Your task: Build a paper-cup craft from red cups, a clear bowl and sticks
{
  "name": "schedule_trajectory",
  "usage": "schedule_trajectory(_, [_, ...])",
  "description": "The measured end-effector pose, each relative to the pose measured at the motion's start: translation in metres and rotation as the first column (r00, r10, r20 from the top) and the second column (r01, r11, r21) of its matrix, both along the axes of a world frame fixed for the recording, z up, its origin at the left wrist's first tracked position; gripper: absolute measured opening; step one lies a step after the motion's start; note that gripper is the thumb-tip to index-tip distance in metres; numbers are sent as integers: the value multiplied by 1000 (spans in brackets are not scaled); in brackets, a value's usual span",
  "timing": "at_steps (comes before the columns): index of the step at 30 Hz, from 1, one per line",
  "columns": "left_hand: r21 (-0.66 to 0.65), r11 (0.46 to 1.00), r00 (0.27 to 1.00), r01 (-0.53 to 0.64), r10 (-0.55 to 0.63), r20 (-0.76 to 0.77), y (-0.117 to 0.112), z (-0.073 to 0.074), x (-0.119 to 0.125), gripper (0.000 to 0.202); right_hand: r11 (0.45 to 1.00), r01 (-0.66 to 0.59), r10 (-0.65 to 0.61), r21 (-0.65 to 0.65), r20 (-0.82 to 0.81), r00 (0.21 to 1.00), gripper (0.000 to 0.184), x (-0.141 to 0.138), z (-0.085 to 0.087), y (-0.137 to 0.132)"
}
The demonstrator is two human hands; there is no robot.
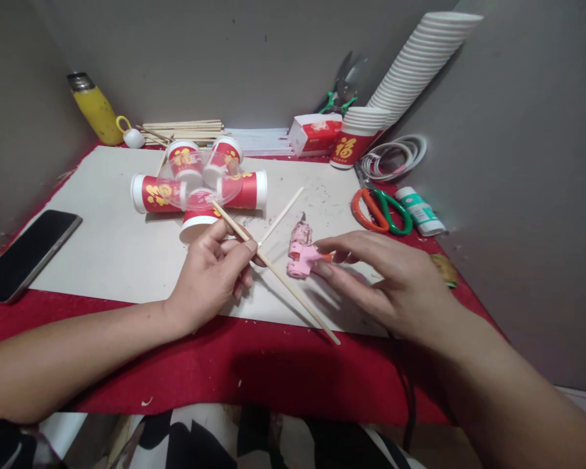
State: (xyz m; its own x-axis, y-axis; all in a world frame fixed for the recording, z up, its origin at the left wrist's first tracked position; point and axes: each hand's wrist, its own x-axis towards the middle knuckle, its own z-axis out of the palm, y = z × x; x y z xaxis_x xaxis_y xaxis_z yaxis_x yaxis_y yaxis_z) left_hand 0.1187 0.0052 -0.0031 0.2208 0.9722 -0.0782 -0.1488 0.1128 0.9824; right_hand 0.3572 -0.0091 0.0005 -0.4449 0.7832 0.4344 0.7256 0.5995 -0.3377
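Note:
My left hand (215, 267) pinches a long wooden stick (293, 290) between thumb and fingers. A thinner, pale stick (283, 215) meets it at an angle beside my fingertips. My right hand (395, 280) has its thumb and fingers around the handle side of a pink hot glue gun (300, 257), whose nozzle points away from me. Part of the handle is hidden by the fingers. Just beyond my left hand, several red paper cups (159, 194) lie in a ring about a clear plastic round piece (200, 179).
A phone (29, 254) lies at the left. At the back stand a yellow bottle (95, 111), a bundle of sticks (183, 130) and a red-white box (317, 135). Stacked paper cups (420, 65), scissors (381, 212), a coiled cable (395, 159) and a white-green tube (420, 212) are at the right.

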Motion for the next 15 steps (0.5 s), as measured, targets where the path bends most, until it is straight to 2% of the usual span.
schedule_trajectory(4, [-19, 1000, 1000, 9, -10, -17, -1, 0, 1, 14, 989, -139, 133, -40, -126, 983, 33, -25, -11, -12])
schedule_trajectory(6, [-17, 1000, 1000, 19, -19, -20, -2, -1, 2, 14, 986, -168, 163, -23, -128, 978, 29, -33, -19, -13])
schedule_trajectory(10, [-19, 1000, 1000, 22, -23, -9, -4, -2, 4, 15, 992, -124, 123, 1, -115, 986, 15, -38, -29, -10])
schedule_trajectory(15, [-55, 997, 998, 58, -59, -10, -7, 3, 4, 16, 997, -75, 71, -18, -180, 981, 16, -36, -30, -10])
